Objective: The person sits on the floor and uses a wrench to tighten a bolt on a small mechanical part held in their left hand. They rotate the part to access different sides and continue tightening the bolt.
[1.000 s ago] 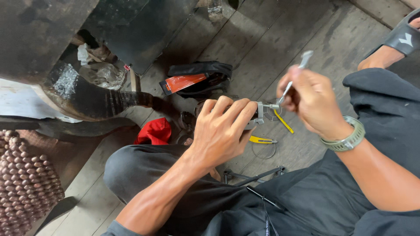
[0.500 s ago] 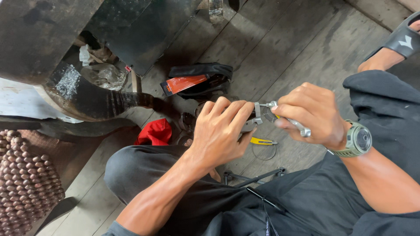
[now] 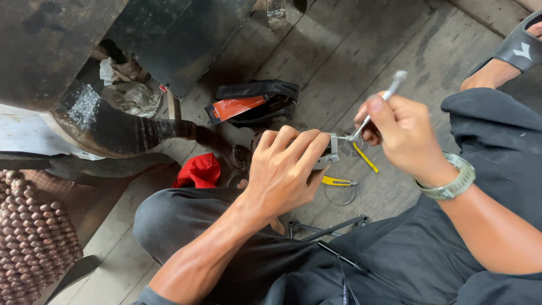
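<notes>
Swung back upward since half a second ago, the slim metal wrench (image 3: pixel 379 104) in the right hand (image 3: pixel 403 135) now slants up and away from the small metal part (image 3: pixel 330 151), its lower tip seated on that part; a second ago it stood at much the same tilt, so I judge this a back-and-forth turning stroke; right grip clenched round the wrench shaft; left hand (image 3: pixel 282 172) has stayed put, grip clamped over the part above the wooden floor (image 3: pixel 339 51); yellow-handled tool (image 3: pixel 337 181) lies just below; red cloth (image 3: pixel 197 171) and black pouch (image 3: pixel 257 101) sit nearby
</notes>
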